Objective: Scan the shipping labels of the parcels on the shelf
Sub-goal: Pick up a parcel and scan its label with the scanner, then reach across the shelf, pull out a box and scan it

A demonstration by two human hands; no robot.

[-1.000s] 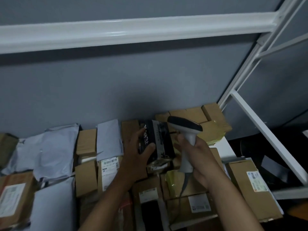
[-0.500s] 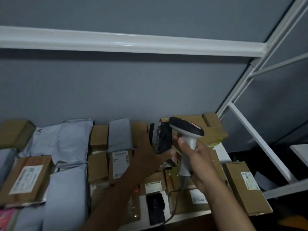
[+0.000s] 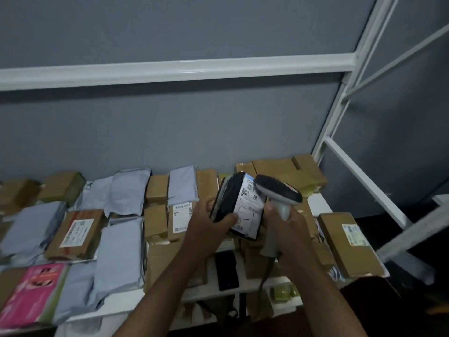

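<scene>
A: A person's left hand (image 3: pixel 206 222) grips a black parcel (image 3: pixel 239 205) lifted above the crowded shelf (image 3: pixel 126 304), thumb curled over its lower edge, white shipping label (image 3: pixel 250 205) turned toward the camera. The right hand (image 3: pixel 289 224) is wrapped round the grip of a grey barcode scanner (image 3: pixel 279 193), whose head sits just beside the label at about 2 o'clock from it.

B: And the remaining parcels?

A: Brown cartons and grey mailers lie flat across the shelf from 9 o'clock to 3 o'clock of the hands; a labelled carton (image 3: pixel 347 242) rests at 3 o'clock, a pink packet (image 3: pixel 31 293) at 8 o'clock.

B: What might go wrong here?

A: The scanner head looks very close to the label and partly overlaps its top corner, so the reading could miss the barcode. The wrapping appears glossy; glare in this dim light might spoil it too. The one-handed hold on the parcel's edge looks slight, and a slip would drop it onto the cartons below. The scanner's trailing cable (image 3: pixel 266 276) could snag a box.
</scene>
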